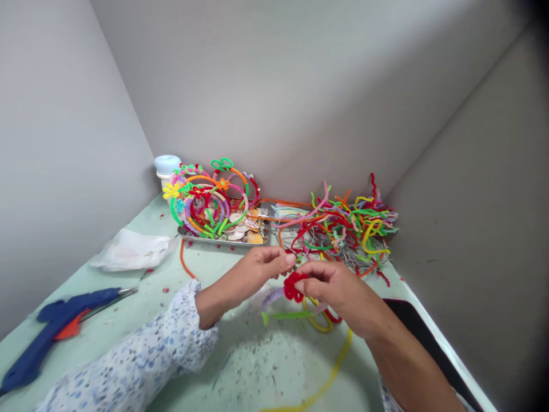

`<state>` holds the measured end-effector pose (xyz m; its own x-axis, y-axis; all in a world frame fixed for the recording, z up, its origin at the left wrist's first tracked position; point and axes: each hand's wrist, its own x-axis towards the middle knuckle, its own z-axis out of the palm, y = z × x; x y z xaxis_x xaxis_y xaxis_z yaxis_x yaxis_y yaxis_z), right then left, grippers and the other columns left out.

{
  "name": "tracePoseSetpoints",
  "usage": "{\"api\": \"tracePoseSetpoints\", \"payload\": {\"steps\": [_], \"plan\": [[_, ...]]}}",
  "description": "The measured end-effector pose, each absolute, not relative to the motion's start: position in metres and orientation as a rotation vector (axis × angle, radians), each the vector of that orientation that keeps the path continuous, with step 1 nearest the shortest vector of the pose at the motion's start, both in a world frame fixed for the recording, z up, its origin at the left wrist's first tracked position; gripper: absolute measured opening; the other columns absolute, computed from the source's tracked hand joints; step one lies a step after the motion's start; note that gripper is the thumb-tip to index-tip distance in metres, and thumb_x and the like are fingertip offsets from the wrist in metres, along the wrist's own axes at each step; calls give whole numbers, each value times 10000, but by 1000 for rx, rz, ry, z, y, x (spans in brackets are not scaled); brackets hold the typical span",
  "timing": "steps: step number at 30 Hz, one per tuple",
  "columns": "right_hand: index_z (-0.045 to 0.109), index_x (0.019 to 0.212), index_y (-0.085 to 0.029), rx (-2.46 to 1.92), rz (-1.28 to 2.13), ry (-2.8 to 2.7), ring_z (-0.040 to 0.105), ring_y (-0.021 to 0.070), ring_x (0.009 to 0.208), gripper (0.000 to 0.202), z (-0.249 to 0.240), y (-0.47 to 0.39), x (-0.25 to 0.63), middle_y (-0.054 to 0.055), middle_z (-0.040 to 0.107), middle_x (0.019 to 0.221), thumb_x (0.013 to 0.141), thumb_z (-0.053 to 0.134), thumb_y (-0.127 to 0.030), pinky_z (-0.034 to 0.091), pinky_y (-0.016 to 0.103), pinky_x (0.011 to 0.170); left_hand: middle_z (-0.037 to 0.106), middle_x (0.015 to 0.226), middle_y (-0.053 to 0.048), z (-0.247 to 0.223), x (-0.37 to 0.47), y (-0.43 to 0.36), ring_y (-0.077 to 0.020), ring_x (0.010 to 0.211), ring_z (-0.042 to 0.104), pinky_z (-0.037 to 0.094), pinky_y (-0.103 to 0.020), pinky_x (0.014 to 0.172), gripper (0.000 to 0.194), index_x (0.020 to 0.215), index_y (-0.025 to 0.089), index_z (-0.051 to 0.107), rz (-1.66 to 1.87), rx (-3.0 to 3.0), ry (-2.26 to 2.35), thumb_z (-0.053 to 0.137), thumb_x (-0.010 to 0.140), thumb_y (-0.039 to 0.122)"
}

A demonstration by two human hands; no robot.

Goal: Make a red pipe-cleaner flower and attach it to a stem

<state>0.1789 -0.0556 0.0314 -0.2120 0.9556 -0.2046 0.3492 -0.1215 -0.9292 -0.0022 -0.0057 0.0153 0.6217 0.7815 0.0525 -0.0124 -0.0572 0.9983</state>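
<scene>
My right hand (328, 281) pinches a red pipe-cleaner flower (294, 286) between thumb and fingers. Close beside it, my left hand (270, 263) has thumb and forefinger pressed together just above the flower; what they grip is too small to make out. Below the flower shows a curved band wrapped in lilac and green pipe cleaner (295, 315). Whether the flower is joined to this band I cannot tell. A yellow pipe cleaner (332, 372) curves across the table under my hands, with a yellow loop and a bit of red nearby.
A metal tray (223, 240) holds finished colourful headbands (210, 200) and paper cut-outs. Right of it lies a tangled pile of pipe cleaners (347, 229). On the left are a blue glue gun (55, 332) and a plastic bag (132, 250). A lidded tub (167, 166) stands behind.
</scene>
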Motion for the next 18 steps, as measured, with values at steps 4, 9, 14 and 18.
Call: {"api": "tracePoseSetpoints", "payload": {"steps": [4,9,14,18], "plan": [[676,719,-199,-1496,1300,-1582,448,92,573,111,32,-56,175,-30,581,648,720,580,-254,344,217,528,402,581,59,17,-2,-8,-100,565,351,271,-232,541,340,624,173,533,687,1616,792,566,849,426],[690,791,-200,-1583,1317,-1582,386,70,506,151,30,-57,174,-46,516,605,739,580,-289,301,211,490,417,560,61,16,-1,-10,-86,525,339,234,-217,488,353,639,166,537,593,1687,880,581,825,463],[692,780,-191,-1605,1327,-1606,289,43,437,139,32,-58,173,-71,417,528,748,593,-282,241,208,446,438,578,61,17,-3,-9,-85,544,374,281,-205,516,313,651,161,544,573,1729,821,559,843,408],[696,754,-191,-1604,1334,-1599,293,50,437,129,34,-58,170,-67,411,496,734,605,-281,228,213,443,454,590,56,15,-3,-9,-91,558,399,307,-208,538,289,663,164,546,579,1744,798,548,850,385]]}}
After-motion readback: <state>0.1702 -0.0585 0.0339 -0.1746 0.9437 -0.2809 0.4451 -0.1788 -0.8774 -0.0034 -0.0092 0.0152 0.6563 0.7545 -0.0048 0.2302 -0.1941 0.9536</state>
